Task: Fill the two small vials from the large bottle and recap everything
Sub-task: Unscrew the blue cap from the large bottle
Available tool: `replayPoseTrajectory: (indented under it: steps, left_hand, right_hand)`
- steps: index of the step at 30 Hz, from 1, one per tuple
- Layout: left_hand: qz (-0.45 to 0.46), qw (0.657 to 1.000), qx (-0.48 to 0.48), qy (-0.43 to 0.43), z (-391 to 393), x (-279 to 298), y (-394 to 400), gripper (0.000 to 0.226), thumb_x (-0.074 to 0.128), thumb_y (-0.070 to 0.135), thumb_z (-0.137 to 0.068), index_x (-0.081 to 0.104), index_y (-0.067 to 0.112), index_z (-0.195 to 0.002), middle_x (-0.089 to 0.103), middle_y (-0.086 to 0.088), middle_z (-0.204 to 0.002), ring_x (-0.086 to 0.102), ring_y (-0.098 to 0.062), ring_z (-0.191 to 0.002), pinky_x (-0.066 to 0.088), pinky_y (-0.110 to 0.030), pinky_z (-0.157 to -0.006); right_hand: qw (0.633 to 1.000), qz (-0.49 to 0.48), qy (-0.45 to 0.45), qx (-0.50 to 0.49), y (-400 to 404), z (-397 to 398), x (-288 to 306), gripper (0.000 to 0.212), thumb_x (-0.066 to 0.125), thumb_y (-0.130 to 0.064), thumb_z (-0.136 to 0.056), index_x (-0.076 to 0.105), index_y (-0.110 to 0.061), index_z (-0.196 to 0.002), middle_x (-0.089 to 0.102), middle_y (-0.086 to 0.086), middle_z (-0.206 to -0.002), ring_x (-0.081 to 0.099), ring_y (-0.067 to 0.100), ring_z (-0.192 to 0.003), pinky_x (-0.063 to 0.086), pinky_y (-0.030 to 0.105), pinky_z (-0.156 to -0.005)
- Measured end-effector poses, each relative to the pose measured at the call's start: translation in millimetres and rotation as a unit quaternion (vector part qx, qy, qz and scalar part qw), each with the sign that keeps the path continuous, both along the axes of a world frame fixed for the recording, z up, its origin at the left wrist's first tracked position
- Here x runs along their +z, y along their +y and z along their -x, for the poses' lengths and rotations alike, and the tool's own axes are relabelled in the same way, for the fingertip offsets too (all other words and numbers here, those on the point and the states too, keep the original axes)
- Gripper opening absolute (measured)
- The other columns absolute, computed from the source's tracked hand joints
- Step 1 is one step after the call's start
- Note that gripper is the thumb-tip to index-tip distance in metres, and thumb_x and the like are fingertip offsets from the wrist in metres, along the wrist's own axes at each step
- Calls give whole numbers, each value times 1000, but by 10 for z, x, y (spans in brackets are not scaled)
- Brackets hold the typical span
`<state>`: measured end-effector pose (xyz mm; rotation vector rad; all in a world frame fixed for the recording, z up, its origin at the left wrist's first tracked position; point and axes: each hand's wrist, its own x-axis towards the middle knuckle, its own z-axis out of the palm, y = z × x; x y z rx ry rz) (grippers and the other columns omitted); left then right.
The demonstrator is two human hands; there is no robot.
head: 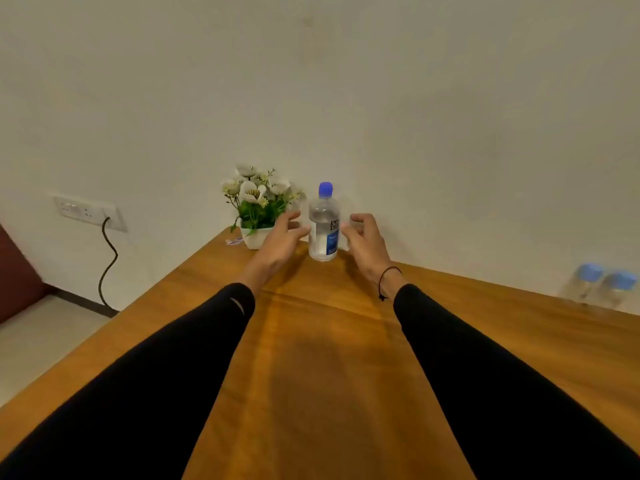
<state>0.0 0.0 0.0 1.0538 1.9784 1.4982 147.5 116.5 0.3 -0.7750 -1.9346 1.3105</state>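
Note:
A large clear bottle (323, 226) with a blue cap stands upright at the far end of the wooden table (322, 358), holding clear liquid. My left hand (281, 241) hovers just left of it, fingers spread and holding nothing. To the bottle's right is my right hand (364, 239), fingers curled but apart, also free; whether either hand touches the bottle is unclear. Two small clear vials (602, 285) with blue caps stand side by side at the table's far right edge, well away from both hands.
A white pot of artificial flowers (258, 206) sits just left of the bottle, behind my left hand. A wall socket with a dark cable (108, 261) is on the wall at left. The table's left edge drops to a pale floor.

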Motion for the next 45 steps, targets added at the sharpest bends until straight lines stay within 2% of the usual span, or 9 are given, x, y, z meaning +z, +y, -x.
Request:
replayPoseTrajectory:
  steps: [4,8,12,18,22,26,33,39,45]
  left_hand:
    - [-25,999,-21,15,-94,-10,108,49,46,30,-113,37,20,-160,53,-8,-152,54,-19,-135,49,-39,-112]
    - [-33,996,-7,78,-241,-101,60,55,54,27,-110,33,21,-160,51,3,-136,52,-14,-126,52,-35,-104]
    - [-23,997,-18,75,-502,-105,-173,60,62,29,-106,33,24,-158,52,2,-139,56,-17,-126,55,-35,-99]
    - [-21,996,-71,42,-1261,-56,-787,66,66,27,-104,31,22,-159,49,7,-141,52,-11,-128,51,-12,-83]
    - [-3,993,-105,47,-1806,-45,-1198,79,77,34,-95,31,25,-159,48,3,-157,50,-14,-137,50,-30,-105]
    - [-6,991,-124,50,-2321,-41,-1555,79,80,37,-92,36,25,-156,51,6,-154,53,-14,-137,50,-34,-110]
    - [-7,987,-142,78,-2962,-47,-2007,72,83,36,-90,41,27,-148,59,13,-136,61,-13,-126,55,-36,-103]
    - [-15,984,-142,106,-3373,-65,-2331,65,80,33,-90,45,32,-145,64,18,-131,59,12,-112,56,-29,-91]
    - [-21,982,-156,100,-3531,-102,-2420,71,83,39,-88,44,36,-148,63,22,-135,61,-2,-125,58,-32,-91]
  right_hand:
    - [1000,1,4,15,-11,202,-33,35,54,-26,-108,45,-14,-139,56,-2,-124,58,14,-112,48,18,-83]
    - [1000,-22,-12,2,-45,193,-32,24,55,-30,-106,42,-22,-125,58,1,-117,62,23,-111,56,38,-98]
    - [999,-35,-34,2,-252,-162,12,23,55,-35,-106,42,-26,-123,58,1,-104,64,25,-102,59,38,-90]
    - [996,-70,-45,13,-825,-1000,21,36,59,-38,-104,52,-23,-136,64,8,-114,65,27,-100,59,39,-85]
    - [996,-65,-64,-4,-1270,-1641,66,41,64,-44,-100,52,-26,-135,63,6,-108,65,30,-98,61,45,-81]
    - [996,-50,-68,-21,-1711,-2215,87,40,66,-49,-96,51,-31,-129,60,1,-109,65,29,-99,62,54,-80]
    - [996,-40,-65,-51,-2333,-2959,101,44,71,-51,-92,50,-31,-125,62,2,-107,69,27,-94,63,51,-76]
    - [991,-71,-63,-92,-2742,-3356,21,46,74,-51,-90,50,-27,-122,63,1,-103,65,19,-87,58,34,-72]
    - [985,-98,-99,-104,-2887,-3611,15,62,67,-71,-83,46,-35,-128,57,-7,-117,63,16,-98,60,35,-76]
